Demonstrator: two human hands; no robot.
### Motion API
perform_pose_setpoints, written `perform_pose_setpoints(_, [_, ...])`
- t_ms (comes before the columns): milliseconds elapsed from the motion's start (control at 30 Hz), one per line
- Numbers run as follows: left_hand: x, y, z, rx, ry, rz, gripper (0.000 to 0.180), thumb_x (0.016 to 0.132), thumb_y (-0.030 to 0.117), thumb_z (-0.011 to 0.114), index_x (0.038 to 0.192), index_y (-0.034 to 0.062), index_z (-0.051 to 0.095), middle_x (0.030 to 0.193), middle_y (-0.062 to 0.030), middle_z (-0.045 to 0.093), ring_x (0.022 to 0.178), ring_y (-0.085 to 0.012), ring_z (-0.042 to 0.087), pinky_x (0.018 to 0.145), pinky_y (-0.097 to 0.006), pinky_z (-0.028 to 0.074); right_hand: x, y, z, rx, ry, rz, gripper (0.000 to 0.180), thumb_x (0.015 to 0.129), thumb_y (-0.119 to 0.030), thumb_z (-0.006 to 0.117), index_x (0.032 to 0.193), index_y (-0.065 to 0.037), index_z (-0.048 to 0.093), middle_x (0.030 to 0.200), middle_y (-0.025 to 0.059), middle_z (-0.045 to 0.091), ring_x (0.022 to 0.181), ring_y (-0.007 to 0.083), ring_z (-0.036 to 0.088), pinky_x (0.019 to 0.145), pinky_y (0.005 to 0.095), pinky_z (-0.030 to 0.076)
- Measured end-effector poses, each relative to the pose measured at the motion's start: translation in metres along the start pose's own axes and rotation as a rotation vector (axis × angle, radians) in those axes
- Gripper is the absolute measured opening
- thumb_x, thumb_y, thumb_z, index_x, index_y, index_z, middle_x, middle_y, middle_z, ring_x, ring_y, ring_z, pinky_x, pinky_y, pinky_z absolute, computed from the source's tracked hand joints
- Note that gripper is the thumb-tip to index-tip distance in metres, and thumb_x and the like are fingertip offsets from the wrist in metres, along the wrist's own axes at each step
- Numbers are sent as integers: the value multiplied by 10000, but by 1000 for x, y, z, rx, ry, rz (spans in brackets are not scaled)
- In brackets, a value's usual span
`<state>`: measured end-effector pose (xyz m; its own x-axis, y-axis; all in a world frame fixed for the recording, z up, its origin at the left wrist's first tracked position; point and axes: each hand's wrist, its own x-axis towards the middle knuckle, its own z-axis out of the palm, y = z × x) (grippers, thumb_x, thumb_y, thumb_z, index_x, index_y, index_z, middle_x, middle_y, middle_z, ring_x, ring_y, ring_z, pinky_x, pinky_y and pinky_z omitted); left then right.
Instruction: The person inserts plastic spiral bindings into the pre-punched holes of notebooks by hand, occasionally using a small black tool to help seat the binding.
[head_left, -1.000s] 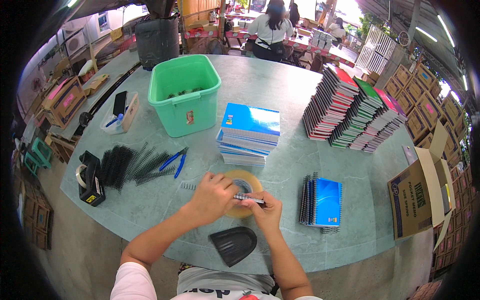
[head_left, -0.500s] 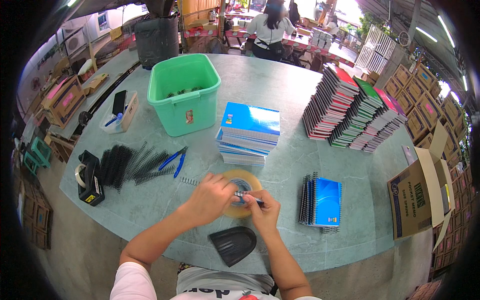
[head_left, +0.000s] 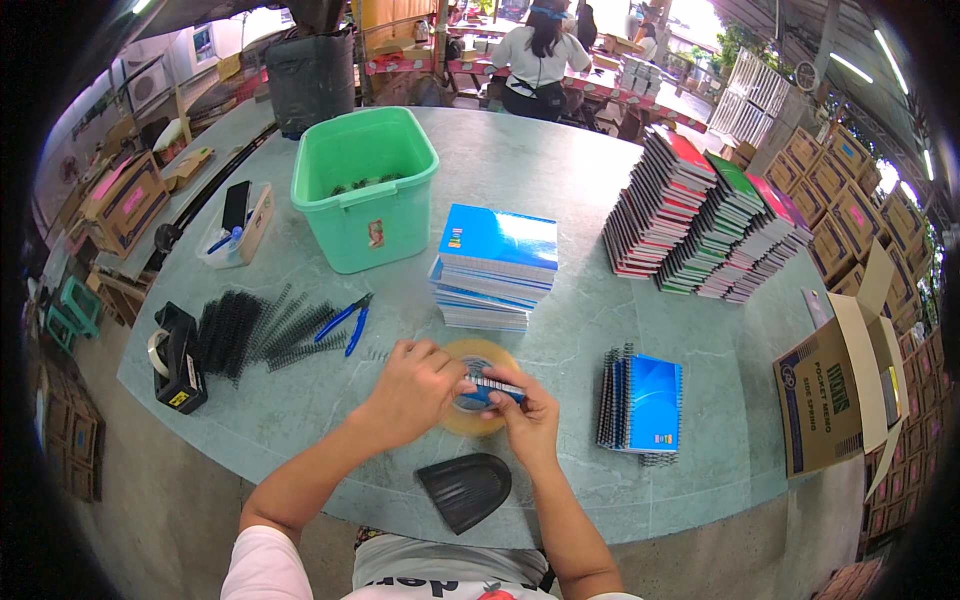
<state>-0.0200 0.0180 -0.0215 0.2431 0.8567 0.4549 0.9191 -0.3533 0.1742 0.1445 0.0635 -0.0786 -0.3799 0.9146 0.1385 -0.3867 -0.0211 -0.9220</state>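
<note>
In front of me, a small blue notebook (head_left: 497, 387) is seen edge-on, its row of binding holes facing up. My right hand (head_left: 532, 413) is closed round its right end. My left hand (head_left: 415, 388) pinches a black spiral binding coil (head_left: 380, 354) at the notebook's left end; most of the coil is hidden by the fingers, and its free tail looks blurred. Under both hands lies a wide roll of clear tape (head_left: 470, 426). Closer to me rests a ribbed black curved block (head_left: 464, 493). Just beyond the tape rises a stack of blue notebooks (head_left: 497, 245).
At left are loose black coils (head_left: 235, 325), blue-handled cutters (head_left: 345, 325), a tape dispenser (head_left: 180, 358) and a green bin (head_left: 366, 215). Coil-bound blue notebooks (head_left: 655, 405) lie right, before tall notebook stacks (head_left: 660, 205) and an open carton (head_left: 825, 400). A person (head_left: 540, 60) sits beyond.
The notebook between my hands has tilted, so more of its holed edge shows. My left hand has turned slightly, and the coil's tail beside it is fainter and blurred.
</note>
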Motion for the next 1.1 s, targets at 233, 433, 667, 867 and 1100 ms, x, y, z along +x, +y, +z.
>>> perform_pose_setpoints(233, [2,4,0,-32,15,-27,253,802,286,600,877,45,598,843,-109,587,848,-277,534,767,-386,378,2,9,-10,-79,-55,-21,283,834,-20,615,1112,1,568,1073,131,617,873,154,617,688,272,562])
perform_pose_setpoints(433, [7,6,-5,-80,17,-14,241,796,266,609,897,47,614,842,-108,594,838,-275,540,772,-387,381,1,5,-8,-73,-65,-27,248,860,-24,582,1106,6,573,1070,131,615,888,159,609,701,273,553])
perform_pose_setpoints(667, [5,2,2,-53,-2,-47,239,786,248,625,926,54,629,870,-92,616,845,-256,551,773,-382,385,-1,4,-5,-21,-3,-49,229,864,-68,601,1084,-3,597,1063,103,619,879,135,601,680,252,540])
perform_pose_setpoints(867, [5,4,4,-42,-60,-1,234,781,217,632,949,55,619,879,-89,621,842,-263,549,771,-385,386,-1,6,-15,-108,6,-4,243,874,-63,584,1112,-10,587,1062,93,617,868,126,601,660,240,537])
perform_pose_setpoints(1100, [12,7,5,-77,45,16,197,800,216,614,922,62,601,833,-80,584,816,-244,544,739,-375,388,0,6,-13,-94,-52,-20,260,886,-41,551,1145,-14,557,1039,93,617,869,126,604,662,243,550])
